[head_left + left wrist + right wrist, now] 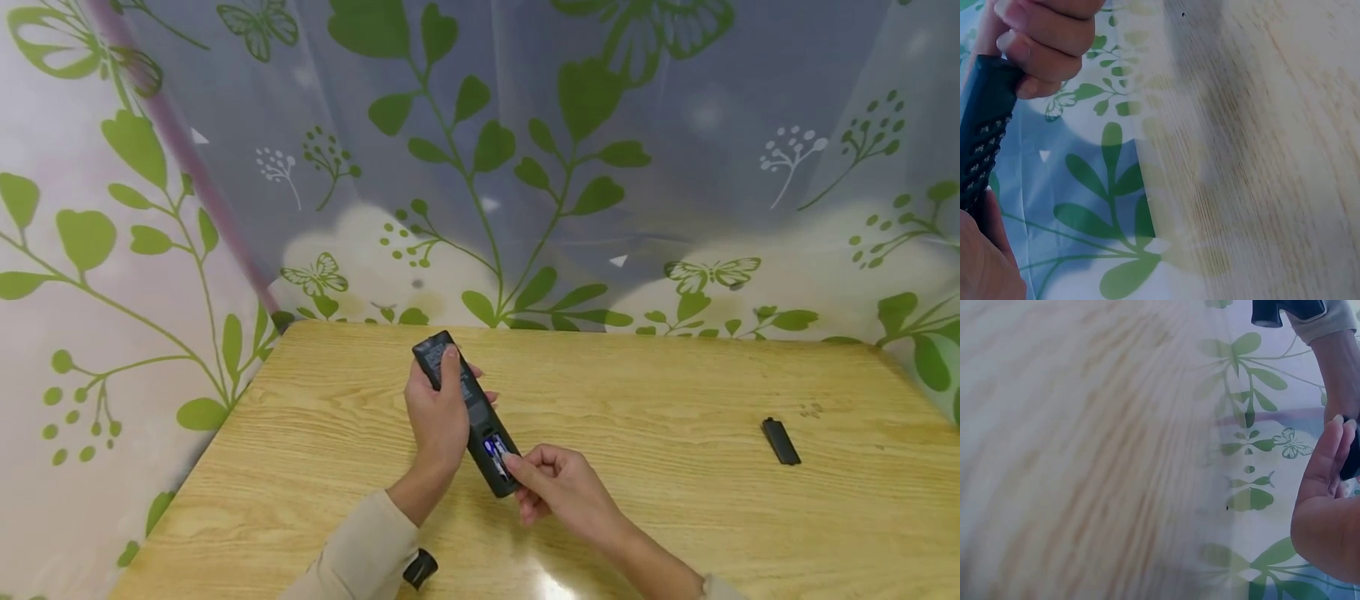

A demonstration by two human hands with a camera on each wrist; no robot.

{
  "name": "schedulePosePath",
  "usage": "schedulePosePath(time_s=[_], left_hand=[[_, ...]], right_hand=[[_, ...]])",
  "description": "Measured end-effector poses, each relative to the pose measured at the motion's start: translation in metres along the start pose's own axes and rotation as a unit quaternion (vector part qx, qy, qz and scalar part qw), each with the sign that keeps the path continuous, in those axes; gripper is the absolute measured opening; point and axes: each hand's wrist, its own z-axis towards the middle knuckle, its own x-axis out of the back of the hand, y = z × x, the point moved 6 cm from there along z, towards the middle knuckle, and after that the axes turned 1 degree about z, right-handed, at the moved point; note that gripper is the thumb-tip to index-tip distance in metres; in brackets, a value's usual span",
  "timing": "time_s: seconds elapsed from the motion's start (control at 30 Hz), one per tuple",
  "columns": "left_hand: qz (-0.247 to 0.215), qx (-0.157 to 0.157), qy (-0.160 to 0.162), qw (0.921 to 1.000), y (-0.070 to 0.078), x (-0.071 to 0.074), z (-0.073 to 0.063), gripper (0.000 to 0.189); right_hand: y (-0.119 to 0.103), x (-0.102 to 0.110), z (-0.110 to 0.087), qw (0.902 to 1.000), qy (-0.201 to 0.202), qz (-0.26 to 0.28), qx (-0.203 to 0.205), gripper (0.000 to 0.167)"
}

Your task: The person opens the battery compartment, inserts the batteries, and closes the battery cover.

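A black remote control (480, 408) is held back side up over the table, its battery compartment uncovered at the lower end. Batteries (495, 454) with blue-and-silver casings lie in that compartment. My left hand (438, 417) grips the upper part, thumb along the back and fingers wrapped beneath. With the thumb at the batteries and the other fingers curled under the lower end, my right hand (562, 483) pinches the remote. The button side of the remote (985, 144) shows in the left wrist view. In the right wrist view, only a dark bit of the remote (1352, 453) appears beyond my fingers.
A small black battery cover (781, 442) lies on the wooden table (660, 392) to the right. Behind the table hangs a curtain (525, 242) printed with green leaves and butterflies. A black wrist device (421, 569) sits at the left sleeve.
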Motion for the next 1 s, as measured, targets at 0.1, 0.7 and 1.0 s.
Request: schedulePosePath(time_s=[0.1, 0.7, 1.0], left_hand=[[0.002, -0.013, -0.006, 0.9999, 0.001, -0.003, 0.001, 0.04], [-0.041, 0.026, -0.086, 0.9951, 0.001, -0.002, 0.005, 0.034], [-0.041, 0.12, -0.158, 0.9792, -0.001, -0.004, 0.011, 0.034]], right_hand=[[0.001, -0.001, 0.0, 0.9997, -0.001, 0.017, -0.017, 0.038], [0.004, 0.006, 0.003, 0.9985, -0.021, 0.046, -0.019, 0.035], [0.003, 0.008, 0.001, 0.997, -0.052, 0.052, -0.025, 0.033]])
